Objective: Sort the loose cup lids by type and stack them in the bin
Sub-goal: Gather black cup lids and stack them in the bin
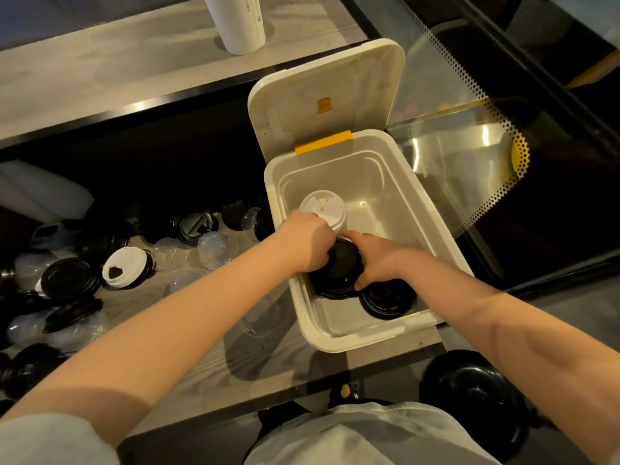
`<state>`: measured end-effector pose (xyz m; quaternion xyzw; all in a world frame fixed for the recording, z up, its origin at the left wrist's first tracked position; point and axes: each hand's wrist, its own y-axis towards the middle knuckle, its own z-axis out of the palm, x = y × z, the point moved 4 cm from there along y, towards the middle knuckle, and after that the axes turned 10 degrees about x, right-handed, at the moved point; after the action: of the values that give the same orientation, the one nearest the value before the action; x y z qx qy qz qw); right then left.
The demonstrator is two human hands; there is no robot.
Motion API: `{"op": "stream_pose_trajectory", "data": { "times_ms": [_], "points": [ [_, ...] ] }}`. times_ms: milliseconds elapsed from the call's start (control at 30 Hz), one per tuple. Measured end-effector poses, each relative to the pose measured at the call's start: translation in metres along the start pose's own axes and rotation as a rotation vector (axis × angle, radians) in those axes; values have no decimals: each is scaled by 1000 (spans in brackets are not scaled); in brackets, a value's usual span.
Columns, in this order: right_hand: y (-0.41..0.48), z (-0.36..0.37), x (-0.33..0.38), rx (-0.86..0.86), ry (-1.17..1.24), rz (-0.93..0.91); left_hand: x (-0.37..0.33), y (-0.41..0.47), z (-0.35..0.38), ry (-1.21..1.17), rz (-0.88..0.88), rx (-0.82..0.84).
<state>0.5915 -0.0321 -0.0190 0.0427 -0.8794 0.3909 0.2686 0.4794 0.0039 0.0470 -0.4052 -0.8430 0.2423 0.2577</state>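
- Now the wooden shelf (214, 347) carries a white bin (432, 209), whose hinged lid (328, 92) stands open behind it.
- Many loose lids, black (68, 278), white (124, 267) and clear (214, 245), lie scattered on the shelf left of the bin.
- Inside the bin, a white lid stack (323, 208) stands at the far left and a black lid stack (385, 302) at the near side.
- Both hands, left hand (307, 241) and right hand (375, 255), close together around another black lid pile (339, 273) between these stacks.
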Motion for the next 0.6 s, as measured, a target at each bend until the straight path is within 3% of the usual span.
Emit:
{"op": "stream_pose_trajectory", "data": {
  "times_ms": [133,300,500,600],
  "points": [
    [-8,0,13,-84,-343,-52,26,-20,5,-152,-47,-326],
    [-15,9,29,-153,-801,-183,36,-34,30,-464,-84,-552],
    [-9,12,39,-148,-1125,-267,38,-36,42,-581,-77,-493],
    [-6,13,34,-130,-1157,-279,38,-33,45,-575,-71,-489]
  ]
}}
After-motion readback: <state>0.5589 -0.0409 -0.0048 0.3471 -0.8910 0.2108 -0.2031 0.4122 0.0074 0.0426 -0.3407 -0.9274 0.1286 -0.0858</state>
